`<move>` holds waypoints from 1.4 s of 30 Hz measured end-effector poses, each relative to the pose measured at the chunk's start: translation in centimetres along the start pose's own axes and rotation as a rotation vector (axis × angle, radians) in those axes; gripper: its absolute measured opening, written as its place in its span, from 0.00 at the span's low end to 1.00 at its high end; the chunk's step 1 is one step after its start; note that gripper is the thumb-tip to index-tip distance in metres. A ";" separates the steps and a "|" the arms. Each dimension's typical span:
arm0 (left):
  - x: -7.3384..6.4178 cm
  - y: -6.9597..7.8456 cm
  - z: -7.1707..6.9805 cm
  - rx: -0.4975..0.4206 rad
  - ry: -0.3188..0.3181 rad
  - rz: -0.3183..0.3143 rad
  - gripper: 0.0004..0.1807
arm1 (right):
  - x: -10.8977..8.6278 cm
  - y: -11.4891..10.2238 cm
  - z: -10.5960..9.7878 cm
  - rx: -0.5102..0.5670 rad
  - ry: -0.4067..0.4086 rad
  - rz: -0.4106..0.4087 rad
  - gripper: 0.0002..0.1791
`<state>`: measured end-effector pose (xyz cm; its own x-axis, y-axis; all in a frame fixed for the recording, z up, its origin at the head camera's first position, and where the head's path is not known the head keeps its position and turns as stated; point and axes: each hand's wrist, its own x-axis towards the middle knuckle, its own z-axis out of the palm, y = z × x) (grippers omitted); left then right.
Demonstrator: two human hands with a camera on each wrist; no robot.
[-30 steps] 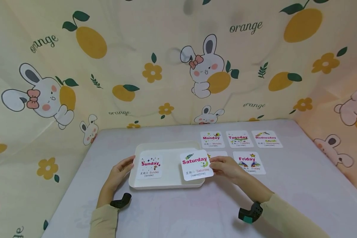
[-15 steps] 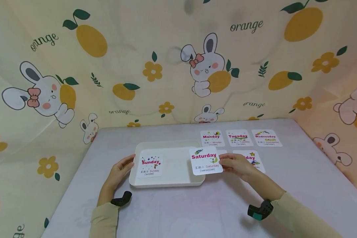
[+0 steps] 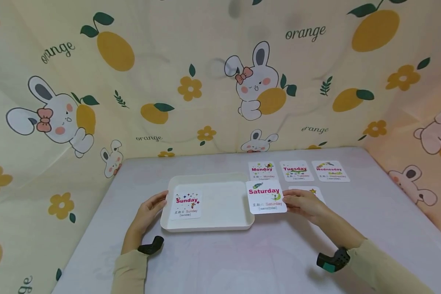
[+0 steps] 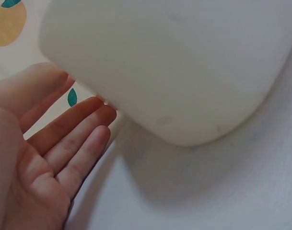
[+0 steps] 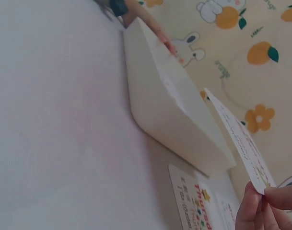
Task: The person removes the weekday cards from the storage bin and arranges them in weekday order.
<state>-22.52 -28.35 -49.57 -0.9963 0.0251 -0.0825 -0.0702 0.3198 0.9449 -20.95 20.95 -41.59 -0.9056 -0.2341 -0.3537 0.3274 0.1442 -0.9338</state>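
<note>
In the head view my right hand (image 3: 306, 205) pinches the right edge of a square white Saturday flashcard (image 3: 266, 198), raised over the right end of a white tray (image 3: 224, 210). The right wrist view has this card tilted between thumb and fingertips (image 5: 250, 203). A Sunday flashcard (image 3: 186, 205) lies inside the tray on the left. My left hand (image 3: 147, 214) rests at the tray's left end; its nearly straight fingers (image 4: 78, 139) touch the rim. Under the raised card, the Thursday flashcard (image 5: 190, 199) shows only in the right wrist view.
Monday (image 3: 261, 169), Tuesday (image 3: 297, 170) and Wednesday (image 3: 330, 170) flashcards form a row at the table's back right. Friday's card (image 3: 317, 192) lies in front of them, mostly covered by the right hand. A patterned cloth (image 3: 206, 102) hangs behind the table (image 3: 213, 261).
My right hand has carried the Saturday flashcard to the right, from over the tray's right part to past its right end, covering the Thursday card. The left hand and tray stay put.
</note>
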 end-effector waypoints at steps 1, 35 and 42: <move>0.0 0.0 0.0 0.001 -0.002 -0.004 0.27 | -0.1 0.0 -0.2 0.004 0.000 0.002 0.25; -0.1 0.0 0.1 0.016 -0.013 -0.007 0.28 | -1.0 0.0 -7.2 -0.059 0.064 0.115 0.23; -0.2 0.1 0.1 0.008 -0.010 -0.007 0.27 | -1.2 -0.1 -8.6 -0.067 0.067 0.135 0.21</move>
<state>-22.36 -28.20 -49.47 -0.9952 0.0324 -0.0926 -0.0769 0.3280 0.9415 -22.22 29.52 -40.64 -0.8710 -0.1441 -0.4696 0.4310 0.2342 -0.8714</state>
